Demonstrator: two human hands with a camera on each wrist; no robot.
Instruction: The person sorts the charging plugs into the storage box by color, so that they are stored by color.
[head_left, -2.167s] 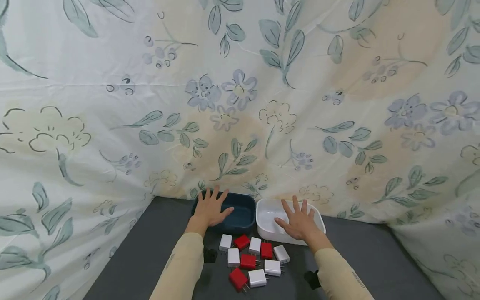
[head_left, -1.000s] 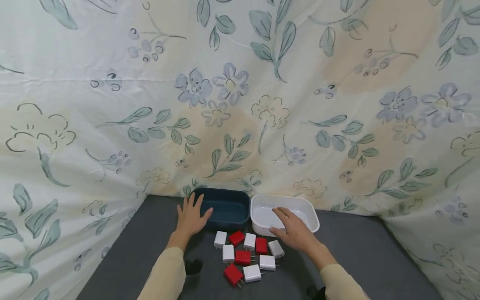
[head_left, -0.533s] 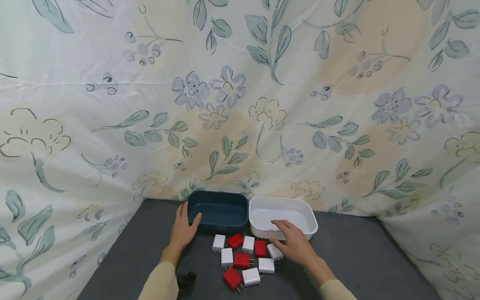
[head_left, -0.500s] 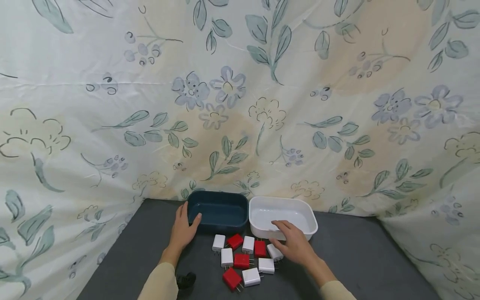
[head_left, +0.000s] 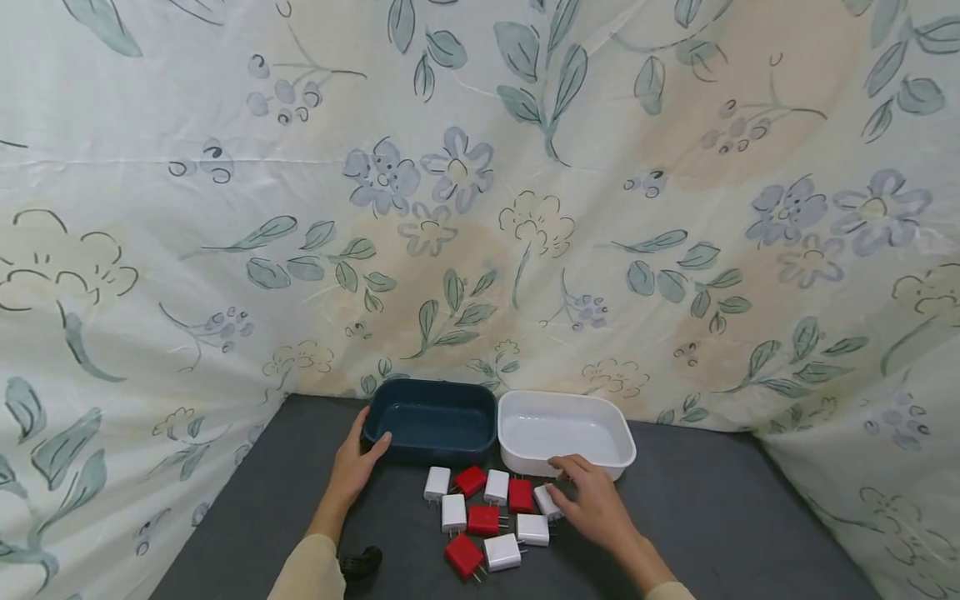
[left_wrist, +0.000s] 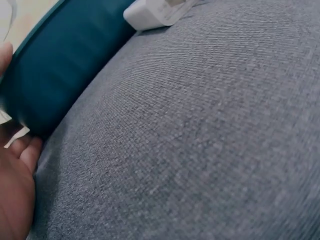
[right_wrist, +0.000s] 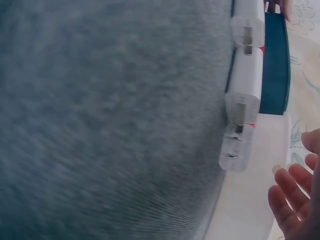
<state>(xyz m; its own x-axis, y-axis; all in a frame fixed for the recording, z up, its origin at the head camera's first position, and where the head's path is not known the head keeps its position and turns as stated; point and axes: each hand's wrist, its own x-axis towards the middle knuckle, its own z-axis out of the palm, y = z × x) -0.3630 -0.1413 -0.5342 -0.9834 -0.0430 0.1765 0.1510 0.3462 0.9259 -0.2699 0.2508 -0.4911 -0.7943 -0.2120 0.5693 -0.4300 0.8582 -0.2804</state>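
My left hand (head_left: pixel 354 462) grips the left end of a dark blue rectangular tub (head_left: pixel 431 457), with the thumb at its rim and the fingers round its outer side. In the left wrist view, fingers (left_wrist: pixel 31 152) sit low against the tub's corner. My right hand (head_left: pixel 596 504) hovers with loosely bent fingers and holds nothing. It is over the front edge of a white tub (head_left: pixel 626 433) and partly hides a white charger plug (head_left: pixel 546 502). More white charger plugs (head_left: pixel 502 552) and red charger plugs (head_left: pixel 465 557) lie in a cluster before the tubs.
The two tubs stand side by side at the back of a dark grey cloth-covered table (head_left: pixel 712 517). Behind them hangs a flowered curtain (head_left: pixel 465 233). A black object (head_left: pixel 362 563) shows by my left wrist.
Both hands have come down and nearer from above the tubs. My left hand has taken hold of the blue tub, whose left end has shifted slightly left; my right hand has neared the plugs.
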